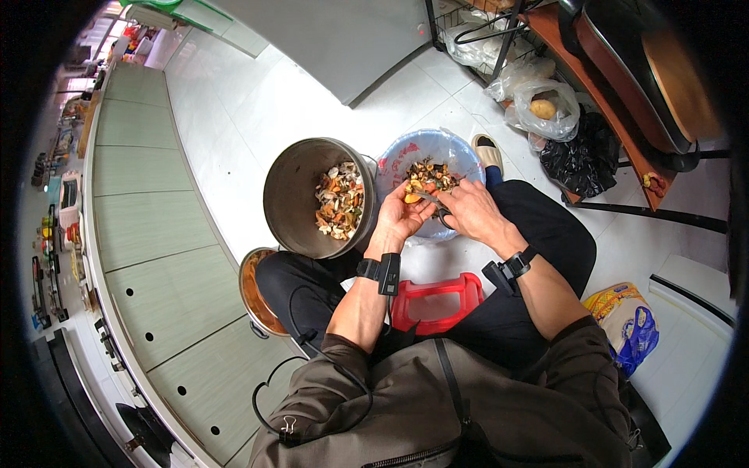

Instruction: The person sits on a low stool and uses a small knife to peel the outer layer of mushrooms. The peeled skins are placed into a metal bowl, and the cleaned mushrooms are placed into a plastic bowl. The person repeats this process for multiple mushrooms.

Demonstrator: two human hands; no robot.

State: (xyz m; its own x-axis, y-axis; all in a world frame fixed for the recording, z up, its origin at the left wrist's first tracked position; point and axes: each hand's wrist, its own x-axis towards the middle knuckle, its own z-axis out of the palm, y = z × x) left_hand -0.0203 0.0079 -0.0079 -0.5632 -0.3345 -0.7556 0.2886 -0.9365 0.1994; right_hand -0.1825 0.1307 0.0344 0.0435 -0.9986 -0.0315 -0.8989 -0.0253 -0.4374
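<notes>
My left hand (399, 215) holds a yellow-orange piece of food (412, 198), which looks like a mushroom cap, between thumb and fingers. In my right hand (477, 213) are dark-handled scissors (443, 212), their blades pointing at that piece. Both hands are over the near side of a blue basin (474, 158) lined with clear plastic that has red print. Brown and orange mushroom-like pieces (432, 171) lie in the basin. Left of it, a large metal pot (289, 196) leans towards me with many cut pieces (340, 202) inside.
A red plastic stool (439, 324) stands between my legs. An orange-toned metal pan (253, 286) is by my left knee, near pale green cabinets (158, 222). To the right are a rack (614, 99), a potato (543, 109) in a clear bag, and a black bag (579, 155).
</notes>
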